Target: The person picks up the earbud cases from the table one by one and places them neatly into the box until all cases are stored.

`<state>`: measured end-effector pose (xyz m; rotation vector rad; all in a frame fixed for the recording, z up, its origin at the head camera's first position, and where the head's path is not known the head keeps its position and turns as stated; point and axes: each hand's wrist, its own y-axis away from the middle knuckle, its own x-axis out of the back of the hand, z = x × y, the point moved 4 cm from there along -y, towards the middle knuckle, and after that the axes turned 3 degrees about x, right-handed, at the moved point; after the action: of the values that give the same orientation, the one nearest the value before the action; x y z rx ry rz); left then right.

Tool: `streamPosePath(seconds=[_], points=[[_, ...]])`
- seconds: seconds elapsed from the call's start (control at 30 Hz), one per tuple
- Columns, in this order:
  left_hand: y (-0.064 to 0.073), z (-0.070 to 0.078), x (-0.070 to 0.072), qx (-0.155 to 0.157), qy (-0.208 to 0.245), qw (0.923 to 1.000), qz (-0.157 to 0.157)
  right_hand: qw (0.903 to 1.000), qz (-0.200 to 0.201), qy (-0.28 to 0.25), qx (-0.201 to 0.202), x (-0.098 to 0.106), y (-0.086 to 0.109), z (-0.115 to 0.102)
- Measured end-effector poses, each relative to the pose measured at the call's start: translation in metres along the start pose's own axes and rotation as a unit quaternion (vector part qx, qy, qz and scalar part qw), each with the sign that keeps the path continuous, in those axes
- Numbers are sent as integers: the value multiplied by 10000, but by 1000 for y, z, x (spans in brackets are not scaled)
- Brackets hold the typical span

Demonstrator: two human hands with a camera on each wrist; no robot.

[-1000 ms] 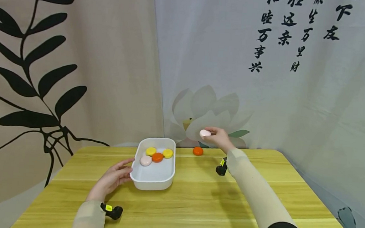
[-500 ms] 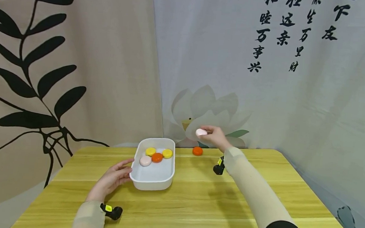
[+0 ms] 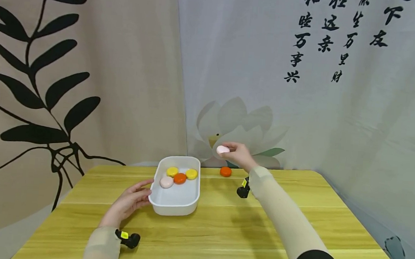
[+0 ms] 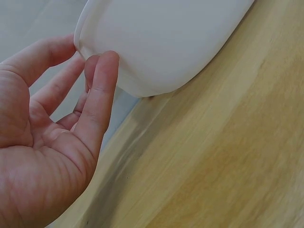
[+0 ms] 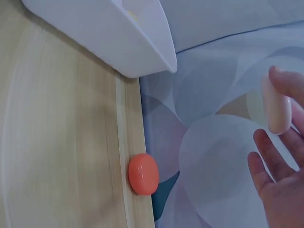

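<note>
Right hand (image 3: 239, 154) has a pale pink disc (image 3: 222, 149) pinched in its fingers, midair to the right of the white tub (image 3: 174, 200), not over it. Left hand (image 3: 128, 202) is way nearer, relaxed fingers touching the tub's left side.

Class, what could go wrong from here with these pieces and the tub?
The right hand holds the pale pink piece in midair; it might slip.
The loose orange piece lies near the far edge of the table; a knock might push it off.
The left hand touches the white tub; a push might shift it.
</note>
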<state>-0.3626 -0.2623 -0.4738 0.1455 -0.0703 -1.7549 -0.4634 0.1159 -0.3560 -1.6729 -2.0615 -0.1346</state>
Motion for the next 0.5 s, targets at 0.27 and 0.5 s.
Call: streamPosePath(seconds=[0.27,0.5], points=[[0,-1,0,-46,41,10000,-23,9999,-78,-69,86,-13,-3,-10],[0,0,-1,-75,75,9999,-17,9994,-175,-175,221,-20,-3,-14]])
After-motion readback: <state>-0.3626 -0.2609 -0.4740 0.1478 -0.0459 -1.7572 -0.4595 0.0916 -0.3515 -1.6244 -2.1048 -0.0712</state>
